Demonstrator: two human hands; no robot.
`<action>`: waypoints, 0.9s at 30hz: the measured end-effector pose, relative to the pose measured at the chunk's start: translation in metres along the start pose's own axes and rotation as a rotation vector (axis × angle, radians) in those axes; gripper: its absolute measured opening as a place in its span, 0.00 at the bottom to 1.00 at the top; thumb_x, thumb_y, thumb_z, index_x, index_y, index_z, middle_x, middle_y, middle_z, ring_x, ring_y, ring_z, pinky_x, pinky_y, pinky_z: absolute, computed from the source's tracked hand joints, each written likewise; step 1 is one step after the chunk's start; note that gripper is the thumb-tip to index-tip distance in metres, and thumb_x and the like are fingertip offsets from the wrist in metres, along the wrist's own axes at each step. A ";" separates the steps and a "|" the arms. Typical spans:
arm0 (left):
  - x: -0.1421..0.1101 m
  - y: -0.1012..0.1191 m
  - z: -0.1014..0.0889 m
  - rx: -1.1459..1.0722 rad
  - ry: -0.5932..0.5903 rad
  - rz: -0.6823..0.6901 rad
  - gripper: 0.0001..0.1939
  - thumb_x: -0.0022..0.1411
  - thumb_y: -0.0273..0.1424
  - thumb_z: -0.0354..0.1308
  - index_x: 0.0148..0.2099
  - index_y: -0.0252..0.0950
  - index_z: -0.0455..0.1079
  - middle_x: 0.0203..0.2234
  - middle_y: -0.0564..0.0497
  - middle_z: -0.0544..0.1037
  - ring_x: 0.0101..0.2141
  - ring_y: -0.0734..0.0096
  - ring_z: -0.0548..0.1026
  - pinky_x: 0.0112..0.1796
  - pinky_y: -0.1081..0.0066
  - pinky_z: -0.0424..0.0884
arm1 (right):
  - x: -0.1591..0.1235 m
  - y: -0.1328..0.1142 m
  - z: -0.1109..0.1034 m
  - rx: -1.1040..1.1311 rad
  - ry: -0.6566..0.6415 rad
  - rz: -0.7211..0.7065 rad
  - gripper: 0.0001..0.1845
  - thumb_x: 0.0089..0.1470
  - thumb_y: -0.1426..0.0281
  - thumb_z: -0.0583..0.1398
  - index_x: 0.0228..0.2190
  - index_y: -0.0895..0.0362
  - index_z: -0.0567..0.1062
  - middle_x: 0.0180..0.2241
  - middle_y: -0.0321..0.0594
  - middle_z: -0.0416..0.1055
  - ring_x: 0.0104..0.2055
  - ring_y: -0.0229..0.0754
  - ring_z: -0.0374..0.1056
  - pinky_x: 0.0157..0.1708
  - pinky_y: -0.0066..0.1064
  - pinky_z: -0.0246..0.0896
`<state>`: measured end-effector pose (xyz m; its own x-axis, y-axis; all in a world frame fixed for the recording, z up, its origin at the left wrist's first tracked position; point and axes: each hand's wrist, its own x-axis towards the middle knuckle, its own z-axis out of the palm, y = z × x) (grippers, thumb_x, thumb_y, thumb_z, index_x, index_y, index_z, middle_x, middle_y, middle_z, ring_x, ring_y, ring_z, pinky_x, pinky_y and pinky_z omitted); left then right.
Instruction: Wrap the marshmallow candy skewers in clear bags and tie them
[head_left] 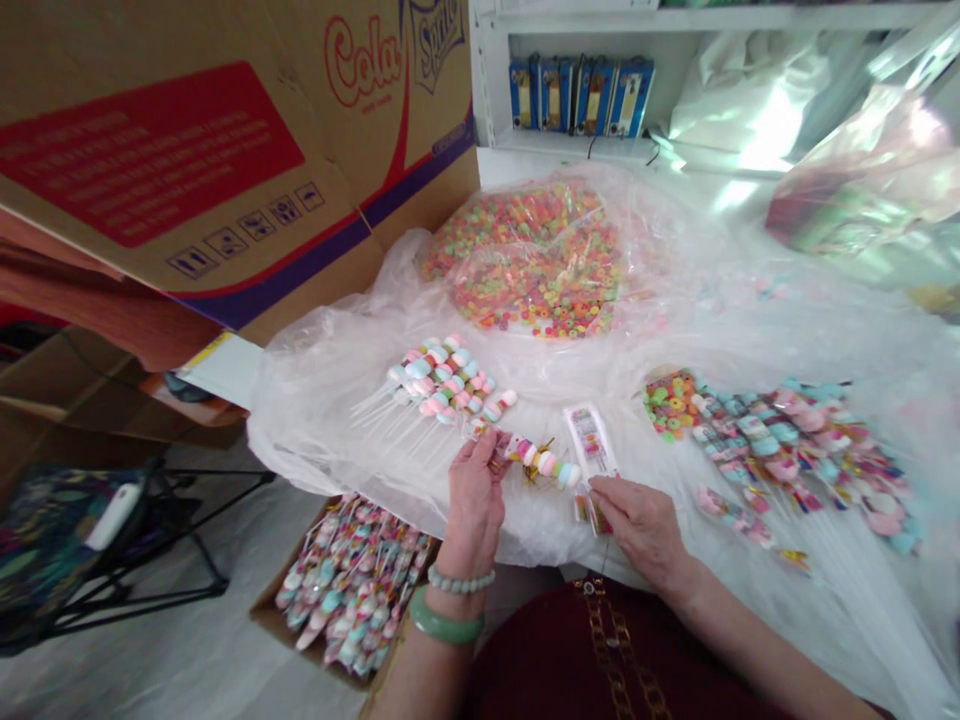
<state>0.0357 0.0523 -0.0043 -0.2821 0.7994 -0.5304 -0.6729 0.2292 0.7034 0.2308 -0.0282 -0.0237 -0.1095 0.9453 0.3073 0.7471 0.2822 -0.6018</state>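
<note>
My left hand (478, 485), with a bead bracelet and a green bangle at its wrist, pinches one end of a marshmallow skewer (549, 464). The skewer carries pink, white, blue and yellow pieces, with gold twist ties (536, 468) beside it. My right hand (639, 518) has its fingers closed on the near end of a printed label card (589, 440); whether it grips one card or several I cannot tell. Left of them, a batch of marshmallow skewers (448, 380) lies with white sticks toward me. A heap of wrapped skewers (795, 440) is at the right.
A large clear bag of colourful ring candies (532, 260) lies at the back, and loose rings (671, 402) sit at the right. A tall cardboard box (300, 130) stands at the left. Below the table edge is a carton of finished skewers (352, 585), near a folding chair (97, 540).
</note>
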 end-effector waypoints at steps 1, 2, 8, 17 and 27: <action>0.000 0.001 -0.001 0.005 -0.005 -0.009 0.09 0.59 0.22 0.57 0.26 0.31 0.71 0.21 0.51 0.75 0.21 0.76 0.72 0.25 0.77 0.68 | 0.001 0.000 -0.001 0.079 -0.032 0.088 0.14 0.60 0.67 0.54 0.29 0.55 0.78 0.25 0.37 0.75 0.27 0.38 0.71 0.30 0.27 0.63; 0.001 0.001 -0.002 0.013 -0.004 -0.013 0.11 0.60 0.21 0.56 0.25 0.31 0.71 0.20 0.51 0.74 0.21 0.77 0.71 0.25 0.78 0.68 | 0.003 -0.001 -0.001 0.168 -0.061 0.184 0.14 0.59 0.66 0.54 0.28 0.55 0.77 0.24 0.35 0.74 0.26 0.38 0.70 0.28 0.26 0.62; 0.004 0.000 -0.009 0.045 0.023 0.007 0.10 0.58 0.21 0.56 0.25 0.33 0.70 0.22 0.50 0.77 0.24 0.75 0.74 0.29 0.75 0.71 | 0.012 -0.009 -0.006 0.738 -0.245 0.626 0.12 0.52 0.63 0.58 0.24 0.58 0.74 0.14 0.29 0.60 0.17 0.33 0.57 0.17 0.24 0.50; 0.008 -0.003 -0.017 0.017 0.034 0.047 0.05 0.51 0.26 0.64 0.25 0.33 0.72 0.22 0.53 0.75 0.24 0.76 0.72 0.26 0.77 0.68 | 0.012 -0.013 -0.003 1.072 -0.320 0.838 0.13 0.47 0.61 0.62 0.26 0.59 0.72 0.12 0.27 0.56 0.15 0.29 0.45 0.16 0.24 0.37; 0.011 -0.001 -0.025 0.015 -0.058 0.034 0.09 0.48 0.30 0.67 0.25 0.33 0.69 0.19 0.57 0.72 0.20 0.79 0.70 0.22 0.78 0.66 | 0.007 -0.012 -0.004 0.446 -0.249 0.433 0.10 0.53 0.65 0.57 0.26 0.55 0.75 0.23 0.35 0.69 0.27 0.37 0.63 0.29 0.28 0.55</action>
<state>0.0168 0.0469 -0.0224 -0.2637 0.8377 -0.4782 -0.6530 0.2099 0.7277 0.2240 -0.0255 -0.0116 -0.0485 0.9829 -0.1778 0.4211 -0.1413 -0.8959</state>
